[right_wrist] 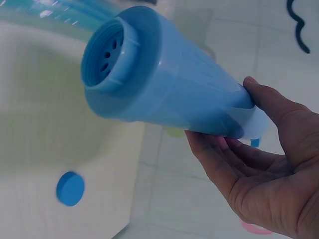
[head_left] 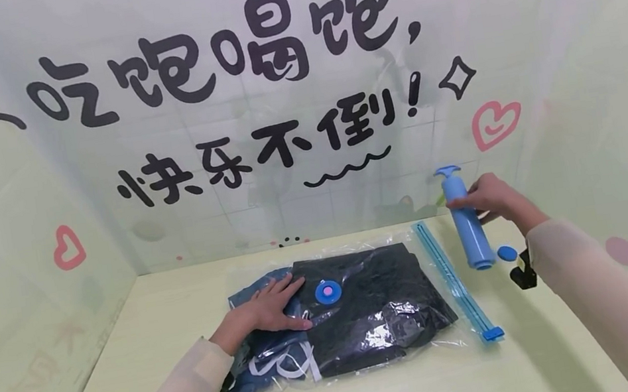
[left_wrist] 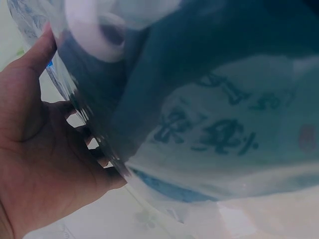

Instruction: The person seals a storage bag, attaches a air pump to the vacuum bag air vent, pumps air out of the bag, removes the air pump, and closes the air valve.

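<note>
right hand [head_left: 493, 195]: grip holding pump [head_left: 468, 231] near far right corner of tabletop [head_left: 148, 326]; judged light, stiff, smooth; take round its middle. left hand [head_left: 272, 306]: spread on bag [head_left: 328, 292], likely soft, slippery.

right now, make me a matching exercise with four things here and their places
1. clear plastic bag
2. blue cylindrical plastic pump
3. flat round blue disc
4. long teal plastic strip

A. along the bag's right edge
B. in the right hand
C. under the left hand
D. on the pale table, right of the pump's lower end

Pairs: 1-C, 2-B, 3-D, 4-A
</note>
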Demonstrator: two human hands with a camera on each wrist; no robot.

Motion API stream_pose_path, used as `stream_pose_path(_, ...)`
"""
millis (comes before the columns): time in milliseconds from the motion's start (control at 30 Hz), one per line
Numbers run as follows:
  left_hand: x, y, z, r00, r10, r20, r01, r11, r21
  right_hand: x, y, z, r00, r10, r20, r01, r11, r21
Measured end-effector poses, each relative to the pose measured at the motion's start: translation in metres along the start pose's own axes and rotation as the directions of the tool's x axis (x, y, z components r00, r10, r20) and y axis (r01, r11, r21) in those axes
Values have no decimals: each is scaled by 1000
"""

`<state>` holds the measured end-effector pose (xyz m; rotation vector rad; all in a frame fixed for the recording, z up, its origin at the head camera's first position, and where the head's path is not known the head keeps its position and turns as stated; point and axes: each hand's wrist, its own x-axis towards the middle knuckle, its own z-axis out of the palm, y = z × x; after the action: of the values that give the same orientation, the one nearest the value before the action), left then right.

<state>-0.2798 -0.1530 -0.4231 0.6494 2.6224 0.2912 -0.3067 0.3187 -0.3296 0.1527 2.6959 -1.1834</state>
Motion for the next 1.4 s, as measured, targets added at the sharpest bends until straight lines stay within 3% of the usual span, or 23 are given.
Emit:
stream_pose_path(300,-1,0,1,1000,0,-12,0,1000,0,2,-44,9,995,-85,-44,91,983,161)
stream_pose_path(567,-2,1,1,1000,5,-14,-5,1000,0,9,-71,31,979,-195,-66,206,910,360)
stream_pose_path(700,-1,0,2,1000,0,-19,0,1000,6,11,-83,49,965,-251,-74,260,882,393)
stream_pose_path(867,-1,0,1,1000,0,-23,0,1000,0,8,-100,77,939,-331,-94,340,850,401)
stream_pose_path(1100,0,-1,1,1000,3,-10,-3,1000,0,5,-116,112,870,-479,-116,482,775,410)
stream_pose_path(1400,1,-1,1,1000,-5,-9,6,1000,9,4,-127,146,845,-526,-98,520,765,381)
